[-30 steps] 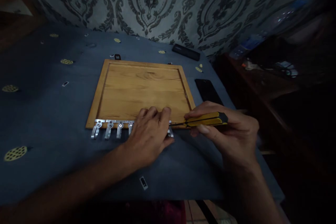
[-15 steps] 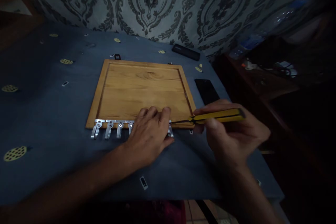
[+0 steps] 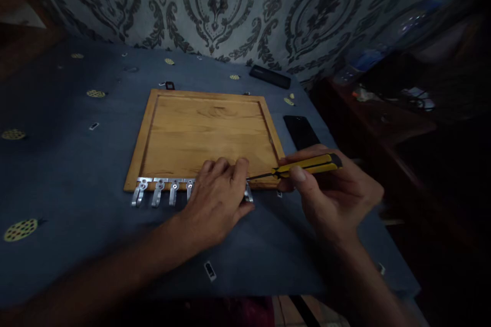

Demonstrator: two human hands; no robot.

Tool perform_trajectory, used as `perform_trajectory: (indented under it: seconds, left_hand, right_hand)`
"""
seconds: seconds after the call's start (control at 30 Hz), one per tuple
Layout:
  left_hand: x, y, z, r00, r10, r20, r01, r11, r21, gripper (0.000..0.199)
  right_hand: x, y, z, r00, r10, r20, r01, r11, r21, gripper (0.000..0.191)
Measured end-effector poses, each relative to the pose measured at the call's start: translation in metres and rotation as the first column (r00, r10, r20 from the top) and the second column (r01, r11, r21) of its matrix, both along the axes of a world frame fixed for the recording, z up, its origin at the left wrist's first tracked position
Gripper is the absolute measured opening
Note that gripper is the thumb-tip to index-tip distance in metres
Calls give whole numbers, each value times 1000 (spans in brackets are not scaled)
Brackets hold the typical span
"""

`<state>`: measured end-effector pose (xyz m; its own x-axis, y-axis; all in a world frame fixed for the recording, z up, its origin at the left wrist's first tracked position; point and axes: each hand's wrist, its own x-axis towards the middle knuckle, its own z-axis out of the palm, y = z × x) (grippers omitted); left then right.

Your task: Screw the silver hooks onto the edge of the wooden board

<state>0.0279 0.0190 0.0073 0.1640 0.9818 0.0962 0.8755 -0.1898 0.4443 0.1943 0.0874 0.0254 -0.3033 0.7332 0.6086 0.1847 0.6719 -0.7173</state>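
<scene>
A framed wooden board (image 3: 207, 133) lies flat on the blue cloth. Along its near edge runs a metal hook rail (image 3: 159, 184), its hooks sticking out toward me. My left hand (image 3: 217, 202) presses down over the rail's right part, fingers together on the board and thumb at the near side, hiding several hooks. In my right hand (image 3: 337, 194) is a yellow and black screwdriver (image 3: 312, 164), held almost level. Its shaft points left to the right end of the rail, where the tip meets the metal beside my left fingers; the exact contact is hidden.
A black phone (image 3: 301, 132) lies right of the board, and a long black case (image 3: 269, 76) lies behind it. A small black square piece (image 3: 170, 85) sits at the board's far edge. Patterned fabric (image 3: 218, 5) rises behind the table. Dark furniture with clutter stands at right.
The screwdriver and my right hand have shifted slightly left, and the handle has turned a little. My left hand stays on the rail. The view has moved slightly.
</scene>
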Motion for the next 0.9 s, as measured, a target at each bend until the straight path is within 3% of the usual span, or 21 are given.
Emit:
perform_trajectory:
  seconds: [0.3, 0.57, 0.73, 0.9]
  left_hand:
    - [0, 0, -1, 1000, 8, 8, -9, 1000, 25, 61]
    - [-1, -1, -2, 1000, 8, 20, -9, 999, 40, 62]
    - [0, 0, -1, 999, 25, 22, -25, 1000, 15, 57]
    - [0, 0, -1, 1000, 18, 24, -18, 1000, 24, 59]
  right_hand:
    - [3, -1, 0, 997, 49, 56, -52, 998, 47, 5]
    - [5, 0, 7, 969, 193, 152, -219, 958, 184, 16]
    - [4, -1, 10, 957, 235, 172, -265, 946, 186, 23]
    - [5, 0, 8, 969, 200, 146, -218, 969, 116, 16]
